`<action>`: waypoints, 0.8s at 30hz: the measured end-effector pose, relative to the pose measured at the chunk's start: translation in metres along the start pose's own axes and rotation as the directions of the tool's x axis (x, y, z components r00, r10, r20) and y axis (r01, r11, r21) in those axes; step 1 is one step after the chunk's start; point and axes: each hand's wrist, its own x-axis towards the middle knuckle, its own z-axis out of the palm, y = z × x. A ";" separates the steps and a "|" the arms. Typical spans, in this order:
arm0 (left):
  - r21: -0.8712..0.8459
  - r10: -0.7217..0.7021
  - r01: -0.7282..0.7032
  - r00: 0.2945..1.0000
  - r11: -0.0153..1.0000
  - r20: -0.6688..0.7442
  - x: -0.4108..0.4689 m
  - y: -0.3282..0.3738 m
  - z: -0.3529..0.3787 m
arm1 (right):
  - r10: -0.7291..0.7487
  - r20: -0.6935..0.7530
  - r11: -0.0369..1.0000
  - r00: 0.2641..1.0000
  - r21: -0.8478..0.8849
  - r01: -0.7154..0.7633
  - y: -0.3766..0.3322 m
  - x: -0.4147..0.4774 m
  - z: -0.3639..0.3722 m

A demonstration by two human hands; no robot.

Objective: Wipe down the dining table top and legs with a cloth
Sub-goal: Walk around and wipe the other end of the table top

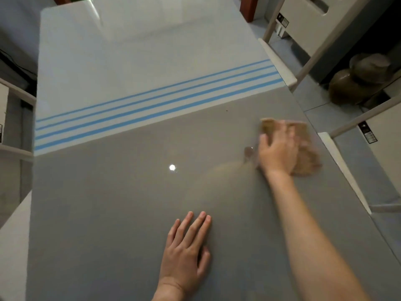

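The dining table has a glossy top, grey in the near half and pale with blue stripes in the far half. A tan cloth lies flat near the table's right edge. My right hand presses down on the cloth with fingers spread over it; hand and cloth are blurred. My left hand rests flat on the grey surface near the front, fingers apart, holding nothing. The table legs are hidden under the top.
White chair backs stand along the right side and at the left edge. Brown pots sit on the floor at the right. A lamp's reflection shines on the grey top.
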 end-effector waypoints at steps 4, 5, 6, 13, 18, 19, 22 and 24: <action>-0.006 0.029 -0.029 1.000 1.000 -0.002 0.000 -0.003 0.001 | -0.725 0.270 0.676 0.633 0.108 0.729 -0.041 -0.112 0.017; -0.005 0.031 -0.031 0.999 1.000 -0.007 0.000 -0.004 0.001 | -0.833 0.334 0.511 0.441 0.161 0.844 -0.030 -0.114 0.008; -0.008 0.030 -0.030 0.999 1.000 -0.015 0.000 -0.003 0.001 | -0.887 0.348 0.392 0.304 0.219 0.893 -0.014 -0.097 -0.001; -0.006 0.034 -0.034 0.994 0.999 -0.105 0.003 -0.005 0.008 | -0.238 0.052 0.970 0.970 -0.037 0.240 0.043 0.076 -0.026; 0.066 0.024 -0.015 0.991 0.998 -0.134 0.005 -0.008 0.016 | -0.158 0.060 0.987 0.986 -0.017 0.159 -0.096 0.064 0.032; 0.095 0.022 -0.013 0.995 0.995 -0.097 0.004 -0.010 0.017 | -0.299 0.100 0.954 0.949 0.014 0.299 -0.124 0.041 0.044; 0.156 0.005 -0.006 1.000 0.988 0.007 -0.003 -0.015 0.025 | -0.742 0.229 0.666 0.630 0.145 0.732 -0.179 -0.057 0.068; 0.244 0.043 -0.043 0.999 0.969 0.007 -0.015 -0.022 0.035 | -0.925 0.310 0.317 0.220 0.310 0.896 -0.175 -0.106 0.064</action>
